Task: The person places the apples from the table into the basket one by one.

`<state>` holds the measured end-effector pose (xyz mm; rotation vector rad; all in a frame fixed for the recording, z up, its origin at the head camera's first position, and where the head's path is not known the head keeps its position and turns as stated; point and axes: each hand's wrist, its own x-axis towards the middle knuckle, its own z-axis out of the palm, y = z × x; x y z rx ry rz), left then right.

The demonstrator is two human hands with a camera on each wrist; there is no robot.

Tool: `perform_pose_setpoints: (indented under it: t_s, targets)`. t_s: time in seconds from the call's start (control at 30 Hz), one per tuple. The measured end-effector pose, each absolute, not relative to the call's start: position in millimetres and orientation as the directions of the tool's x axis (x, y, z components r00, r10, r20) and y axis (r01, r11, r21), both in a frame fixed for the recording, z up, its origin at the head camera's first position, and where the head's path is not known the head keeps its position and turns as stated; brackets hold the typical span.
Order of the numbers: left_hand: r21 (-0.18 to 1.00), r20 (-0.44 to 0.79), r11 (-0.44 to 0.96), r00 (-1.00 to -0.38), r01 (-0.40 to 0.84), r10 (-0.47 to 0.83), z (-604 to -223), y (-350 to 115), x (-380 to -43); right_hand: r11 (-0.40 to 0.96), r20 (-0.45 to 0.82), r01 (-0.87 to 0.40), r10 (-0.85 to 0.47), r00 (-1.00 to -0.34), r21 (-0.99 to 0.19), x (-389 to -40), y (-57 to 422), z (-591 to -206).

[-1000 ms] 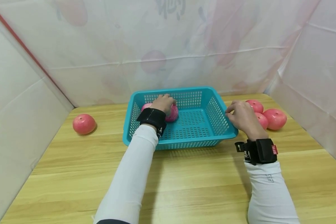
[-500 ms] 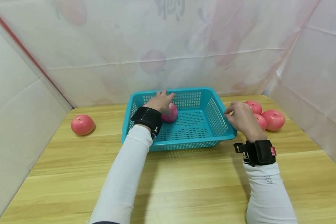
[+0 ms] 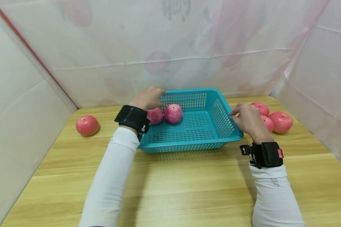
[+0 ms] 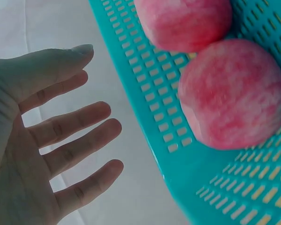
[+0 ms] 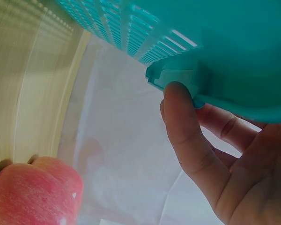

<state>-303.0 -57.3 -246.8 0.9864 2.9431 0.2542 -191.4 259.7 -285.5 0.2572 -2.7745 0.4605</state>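
Our left hand (image 3: 148, 99) hovers, empty and spread, near two pink fruits (image 3: 173, 113) in the basket (image 3: 187, 144); our right hand (image 3: 247, 120) pinches its rim. We seem mid-filling; next probably calls for reaching left to the lone fruit (image 3: 87, 125).

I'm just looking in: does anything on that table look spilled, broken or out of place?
Nothing looks spilled or broken. Two apples sit in the teal plastic basket, and three apples cluster to its right. At most, one lone apple on the left looks like a stray, apart from the rest.
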Motion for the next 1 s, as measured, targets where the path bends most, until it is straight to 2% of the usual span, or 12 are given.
perform_pose_setpoints:
  t_s: [0.6, 1.0]
  targets:
    - [0.196, 0.072, 0.805, -0.827, 0.560, 0.557, -242.4, -90.8, -295.6, 0.928, 0.327, -0.225, -0.123, -0.937, -0.296, -191.8, 254.0, -283.1]
    - [0.157, 0.116, 0.825, -0.840, 0.542, 0.530, -238.1, -117.5, -290.8, 0.926, 0.309, -0.208, -0.107, -0.945, -0.316, -193.1, 253.5, -281.8]
